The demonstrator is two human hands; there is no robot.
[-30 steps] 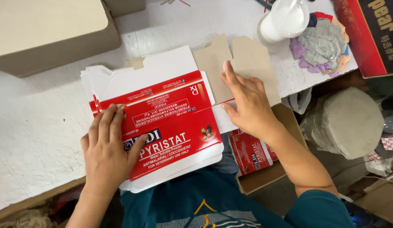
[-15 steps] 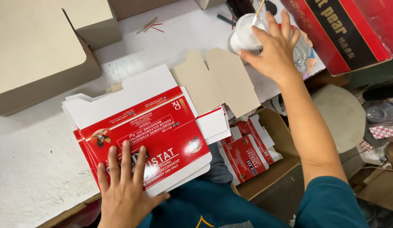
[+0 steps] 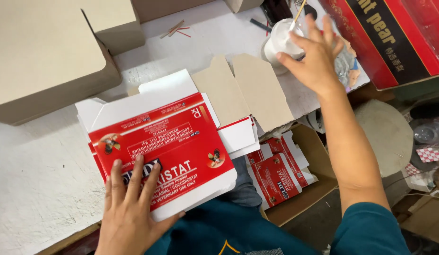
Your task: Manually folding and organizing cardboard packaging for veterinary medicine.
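Here, left hand (image 3: pixel 130 208) lying flat, fingers spread, pressing glossy red-and-white flattened carton (image 3: pixel 158 146) at table's 6 o'clock edge, right hand (image 3: pixel 314 56) reaching open-fingered, touching white cup (image 3: pixel 278 42) at 1 o'clock, grey flaps (image 3: pixel 248 89) lying between.

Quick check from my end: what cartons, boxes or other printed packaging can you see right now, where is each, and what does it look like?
Flat carton: red and white, unfolded, table edge, under left hand.
Brown flaps: plain cardboard, just beyond the carton.
Open box: brown, below the table edge, holds red and white flat cartons.
Large box: red and black, top right.
Plain boxes: beige, top left.
White cup: at right hand.
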